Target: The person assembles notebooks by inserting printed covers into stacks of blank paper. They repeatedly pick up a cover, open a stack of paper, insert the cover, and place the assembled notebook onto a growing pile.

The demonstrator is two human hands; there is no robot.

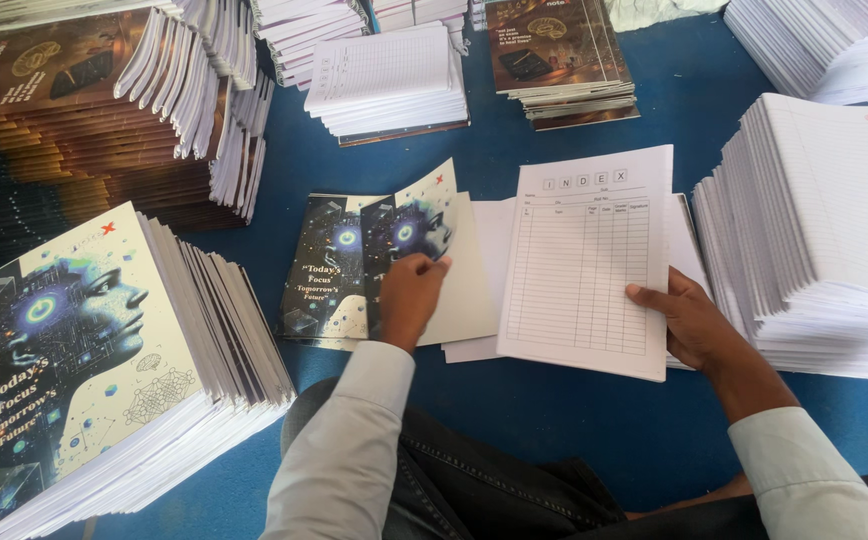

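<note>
My left hand (409,293) pinches the edge of a printed notebook cover (424,225), lifting it off a small pile of covers (319,275) with a glowing head design. My right hand (689,320) grips the right edge of a white page block (584,265) whose top sheet is a ruled table; it lies on the blue surface (554,410) between my hands. More white sheets stick out beneath it.
A tall stack of finished notebooks (104,370) stands at the near left. Stacks of white ruled page blocks (824,230) rise at the right. Brown-covered notebooks (64,120) and further page stacks (389,85) line the back.
</note>
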